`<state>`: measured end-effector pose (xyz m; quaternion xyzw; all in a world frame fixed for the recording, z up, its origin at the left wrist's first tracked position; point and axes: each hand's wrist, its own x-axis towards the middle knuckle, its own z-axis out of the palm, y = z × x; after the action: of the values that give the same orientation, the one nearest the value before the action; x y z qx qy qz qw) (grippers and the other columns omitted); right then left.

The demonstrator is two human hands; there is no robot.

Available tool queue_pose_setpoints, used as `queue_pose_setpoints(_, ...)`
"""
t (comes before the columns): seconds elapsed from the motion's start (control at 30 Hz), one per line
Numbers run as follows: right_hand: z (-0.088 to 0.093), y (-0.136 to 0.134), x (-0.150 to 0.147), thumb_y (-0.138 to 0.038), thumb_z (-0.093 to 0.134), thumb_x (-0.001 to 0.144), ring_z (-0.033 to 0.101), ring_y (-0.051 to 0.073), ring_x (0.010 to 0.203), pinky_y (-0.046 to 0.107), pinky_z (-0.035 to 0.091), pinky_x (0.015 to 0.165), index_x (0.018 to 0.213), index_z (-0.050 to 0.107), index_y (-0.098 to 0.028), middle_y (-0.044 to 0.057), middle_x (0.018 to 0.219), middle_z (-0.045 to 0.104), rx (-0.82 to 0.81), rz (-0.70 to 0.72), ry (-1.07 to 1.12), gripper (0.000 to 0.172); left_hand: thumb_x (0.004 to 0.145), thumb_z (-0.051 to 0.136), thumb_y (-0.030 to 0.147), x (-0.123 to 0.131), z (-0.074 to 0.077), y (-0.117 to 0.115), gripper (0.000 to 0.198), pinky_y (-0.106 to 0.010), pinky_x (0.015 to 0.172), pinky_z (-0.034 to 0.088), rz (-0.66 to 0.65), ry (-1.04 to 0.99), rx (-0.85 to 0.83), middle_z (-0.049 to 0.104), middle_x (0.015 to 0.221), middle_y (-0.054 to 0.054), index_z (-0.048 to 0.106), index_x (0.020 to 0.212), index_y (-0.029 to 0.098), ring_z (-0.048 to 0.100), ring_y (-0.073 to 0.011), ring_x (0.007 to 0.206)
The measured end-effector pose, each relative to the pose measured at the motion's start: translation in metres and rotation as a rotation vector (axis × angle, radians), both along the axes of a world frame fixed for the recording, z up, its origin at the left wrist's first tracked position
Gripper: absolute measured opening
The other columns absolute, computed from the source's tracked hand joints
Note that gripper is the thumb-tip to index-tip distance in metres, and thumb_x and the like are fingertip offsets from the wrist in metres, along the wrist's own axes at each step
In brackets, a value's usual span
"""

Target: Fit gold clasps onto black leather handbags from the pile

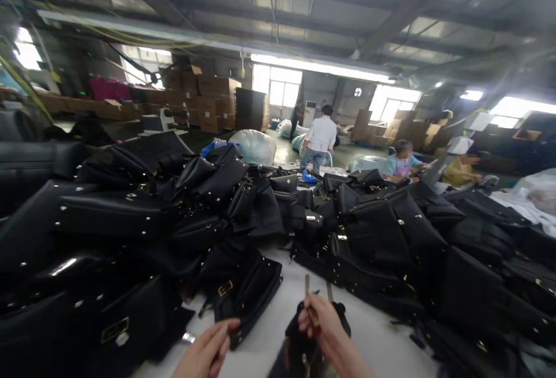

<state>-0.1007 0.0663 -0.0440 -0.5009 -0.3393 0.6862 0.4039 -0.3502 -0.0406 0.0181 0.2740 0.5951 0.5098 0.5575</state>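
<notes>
My right hand (324, 323) is closed over the top of a small black bag (295, 346) at the bottom centre. Its fingers pinch a narrow gold-brown strip (313, 315), whose exact kind is unclear. A tan strip (329, 291) sticks up just behind that hand. To the left, my left hand (211, 348) hovers with its fingers stretched out and nothing seen in them. Just beyond its fingertips lies a black bag with a gold buckle (225, 289). A small shiny silver piece (188, 338) is beside the left hand.
Heaps of black bags with metal studs surround the white tabletop (382, 340) on the left (108, 216) and right (382, 233). Beyond them are a person in a white shirt (320, 135) and two people (402, 161) at the right. Cardboard boxes (212, 103) are stacked behind.
</notes>
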Motion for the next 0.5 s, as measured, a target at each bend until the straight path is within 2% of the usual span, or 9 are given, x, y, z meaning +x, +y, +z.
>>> queue_pose_setpoints(0.07, 0.024, -0.017, 0.013, -0.065, 0.065, 0.070, 0.063, 0.017, 0.043, 0.017, 0.032, 0.032, 0.072, 0.051, -0.018, 0.006, 0.054, 0.067, 0.066, -0.058, 0.066, 0.049, 0.066, 0.070, 0.061, 0.014, 0.019, 0.007, 0.056, -0.019, 0.045, 0.018, -0.042, 0.027, 0.038, 0.041, 0.056, 0.004, 0.070, 0.097, 0.013, 0.029, -0.0060, 0.046)
queue_pose_setpoints(0.17, 0.046, -0.041, 0.019, -0.052, 0.064, 0.078, 0.071, 0.022, 0.062, 0.020, 0.042, 0.041, 0.079, 0.056, -0.016, 0.012, 0.073, 0.074, 0.096, 0.064, 0.204, 0.036, 0.071, 0.067, 0.057, 0.034, 0.031, 0.015, 0.052, -0.020, 0.044, 0.020, -0.130, 0.104, 0.094, 0.043, 0.055, 0.004, 0.071, 0.098, 0.012, 0.031, -0.0065, 0.047)
queue_pose_setpoints(0.23, 0.043, -0.057, 0.016, -0.041, 0.064, 0.079, 0.072, 0.024, 0.074, 0.023, 0.047, 0.049, 0.087, 0.060, -0.015, 0.014, 0.084, 0.075, 0.067, 0.172, 0.284, 0.028, 0.075, 0.065, 0.051, 0.045, 0.028, 0.015, 0.044, -0.020, 0.046, 0.029, -0.211, 0.196, 0.116, 0.052, 0.057, 0.000, 0.072, 0.095, 0.013, 0.042, -0.0093, 0.051)
queue_pose_setpoints(0.33, 0.028, -0.080, 0.008, -0.030, 0.062, 0.078, 0.071, 0.025, 0.089, 0.028, 0.052, 0.062, 0.097, 0.063, -0.014, 0.014, 0.098, 0.074, 0.007, 0.278, 0.354, 0.024, 0.079, 0.064, 0.040, 0.058, 0.018, 0.008, 0.028, -0.026, 0.063, 0.047, -0.293, 0.339, 0.163, 0.070, 0.079, -0.006, 0.074, 0.088, 0.016, 0.061, -0.0169, 0.074)
queue_pose_setpoints(0.4, 0.017, -0.093, 0.004, -0.027, 0.060, 0.078, 0.069, 0.025, 0.097, 0.031, 0.053, 0.070, 0.105, 0.062, -0.015, 0.014, 0.106, 0.072, -0.027, 0.341, 0.384, 0.029, 0.079, 0.063, 0.035, 0.064, 0.011, 0.001, 0.022, -0.028, 0.072, 0.050, -0.329, 0.439, 0.185, 0.073, 0.085, -0.007, 0.074, 0.085, 0.017, 0.064, -0.0190, 0.081)
queue_pose_setpoints(0.5, 0.009, -0.104, 0.003, -0.027, 0.059, 0.079, 0.066, 0.024, 0.104, 0.038, 0.051, 0.087, 0.112, 0.061, -0.016, 0.012, 0.109, 0.071, -0.085, 0.461, 0.414, 0.036, 0.078, 0.062, 0.027, 0.067, 0.002, -0.007, 0.017, -0.028, 0.068, 0.049, -0.389, 0.616, 0.195, 0.072, 0.081, -0.005, 0.074, 0.084, 0.017, 0.064, -0.0175, 0.075)
